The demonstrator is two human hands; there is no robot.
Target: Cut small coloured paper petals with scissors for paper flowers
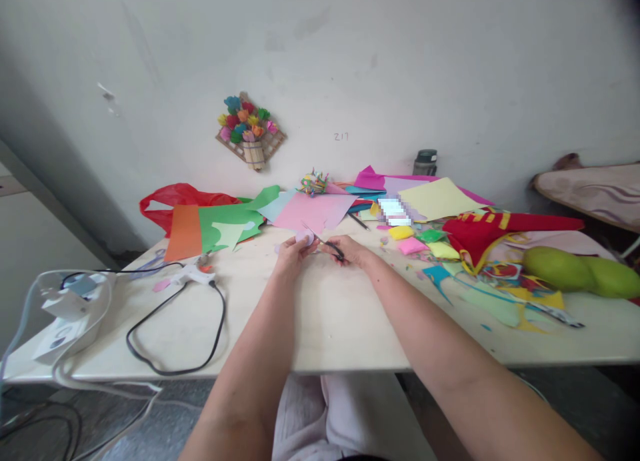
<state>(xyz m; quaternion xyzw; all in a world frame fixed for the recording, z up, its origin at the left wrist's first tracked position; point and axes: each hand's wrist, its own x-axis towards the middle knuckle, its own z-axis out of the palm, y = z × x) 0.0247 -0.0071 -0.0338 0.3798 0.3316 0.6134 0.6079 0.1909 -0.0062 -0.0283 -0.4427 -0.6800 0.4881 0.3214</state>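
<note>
Between the fingers of my left hand [293, 249] is a small light purple paper piece [305, 237], roughly round. My right hand [346, 249] grips a pair of scissors [336, 250] with black handles. The blades point left, up against the paper's edge; whether they are apart is too small to tell. Both hands are over the middle of the white table [345, 321]. Just beyond them lies a pink paper sheet [313, 211]. A dark pen [359, 221] rests behind my right hand.
On the left are a white glue gun [193, 273] with a looped black cord and a power strip [75, 307]. Orange paper [183, 233] and green paper [225, 214] lie behind. To the right are scraps, a red cloth [480, 234], and a green fruit-like object [560, 269]. A bottle [425, 162] stands by the wall.
</note>
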